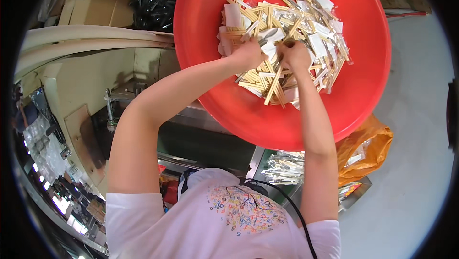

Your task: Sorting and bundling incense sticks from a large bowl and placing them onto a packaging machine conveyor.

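Observation:
A big round red basin [201, 34] holds a loose heap of wooden chopsticks [273, 87], white paper packets [233, 16] and metal spoons, many in clear plastic wrappers. Both my hands reach into the middle of this heap, a short way apart. My left hand [248, 56] is closed, its fingertips hidden among the packets; a metal spoon [271, 34] lies right beside them. My right hand [297, 57] has its fingers curled down into the pile, with chopsticks and white packets around it. What either hand grips is hidden.
Below the basin, wrapped cutlery packs [285, 167] lie beside an orange plastic bag [368, 151]. Black glossy items [158, 0] fill a cardboard box at the upper left. Pale curved pipes [95, 39] and a machine with a metal post [110, 110] stand on the left.

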`<state>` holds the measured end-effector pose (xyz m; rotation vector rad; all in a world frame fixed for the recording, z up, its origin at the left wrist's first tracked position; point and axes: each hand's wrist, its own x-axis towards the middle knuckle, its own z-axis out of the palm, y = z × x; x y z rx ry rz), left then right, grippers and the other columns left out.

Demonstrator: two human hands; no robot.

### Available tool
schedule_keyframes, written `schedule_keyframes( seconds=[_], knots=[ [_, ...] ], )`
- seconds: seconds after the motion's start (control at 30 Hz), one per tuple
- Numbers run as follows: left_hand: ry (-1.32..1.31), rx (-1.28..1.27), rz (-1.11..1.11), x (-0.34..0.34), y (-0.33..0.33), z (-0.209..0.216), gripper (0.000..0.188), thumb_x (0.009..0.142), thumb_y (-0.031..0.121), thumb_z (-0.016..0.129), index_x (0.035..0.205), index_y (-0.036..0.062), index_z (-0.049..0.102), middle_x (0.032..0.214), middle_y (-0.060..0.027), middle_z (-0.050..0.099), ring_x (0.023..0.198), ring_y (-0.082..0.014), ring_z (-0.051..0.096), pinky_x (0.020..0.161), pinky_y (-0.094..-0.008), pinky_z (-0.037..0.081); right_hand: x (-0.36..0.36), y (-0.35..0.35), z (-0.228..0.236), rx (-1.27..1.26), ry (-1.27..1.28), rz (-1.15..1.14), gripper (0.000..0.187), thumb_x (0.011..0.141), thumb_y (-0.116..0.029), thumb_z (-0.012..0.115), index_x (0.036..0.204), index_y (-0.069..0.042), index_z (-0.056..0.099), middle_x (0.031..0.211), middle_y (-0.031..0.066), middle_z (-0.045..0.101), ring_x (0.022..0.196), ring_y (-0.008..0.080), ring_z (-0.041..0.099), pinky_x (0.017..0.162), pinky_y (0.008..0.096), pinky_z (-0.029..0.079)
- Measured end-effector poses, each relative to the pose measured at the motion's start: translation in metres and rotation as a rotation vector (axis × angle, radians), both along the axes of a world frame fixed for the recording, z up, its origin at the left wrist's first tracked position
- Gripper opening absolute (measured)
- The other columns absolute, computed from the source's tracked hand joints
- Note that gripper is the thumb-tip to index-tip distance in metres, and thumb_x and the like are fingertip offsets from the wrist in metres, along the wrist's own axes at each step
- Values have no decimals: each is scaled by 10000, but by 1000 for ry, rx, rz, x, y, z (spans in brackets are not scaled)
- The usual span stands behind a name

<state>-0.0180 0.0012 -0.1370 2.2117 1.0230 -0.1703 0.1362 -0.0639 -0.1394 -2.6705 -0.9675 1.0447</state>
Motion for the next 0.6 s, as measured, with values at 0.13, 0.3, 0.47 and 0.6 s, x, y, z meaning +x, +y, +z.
schedule_keyframes(
  seconds=[0.13, 0.3, 0.47, 0.6],
  knots=[
    [254, -199, -78, 9, -7, -10, 434, 806, 218, 572, 1108, -76, 469, 1070, -248, 568, 1002, -334, 565, 860, -384, 440, 71, -42, -10, 588, -10, -336, 414, 696, -275, 690, 924, 62, 610, 790, 149, 644, 724, 199, 602, 662, 306, 464],
    [81, 90, -48, -3, 7, -49, 232, 757, 113, 535, 932, -12, 624, 920, -200, 636, 824, -316, 640, 690, -385, 520, 90, -68, 35, 688, -48, -292, 282, 757, -164, 618, 947, 32, 546, 748, 75, 602, 648, 159, 546, 595, 280, 441],
    [223, -32, -126, 4, 12, -11, 221, 757, 93, 522, 930, -7, 616, 908, -196, 635, 850, -319, 634, 702, -391, 516, -16, -87, 44, 142, 62, 764, 340, 753, -159, 603, 1060, -31, 531, 820, 191, 605, 738, 332, 601, 633, 394, 483],
    [165, 9, -129, 9, -15, -6, 209, 745, 47, 516, 918, -14, 618, 909, -200, 634, 853, -321, 633, 708, -394, 514, -45, -108, 6, 173, -180, 1137, 248, 768, -97, 524, 1014, -89, 549, 899, 130, 591, 763, 310, 610, 646, 407, 492]
  ],
)
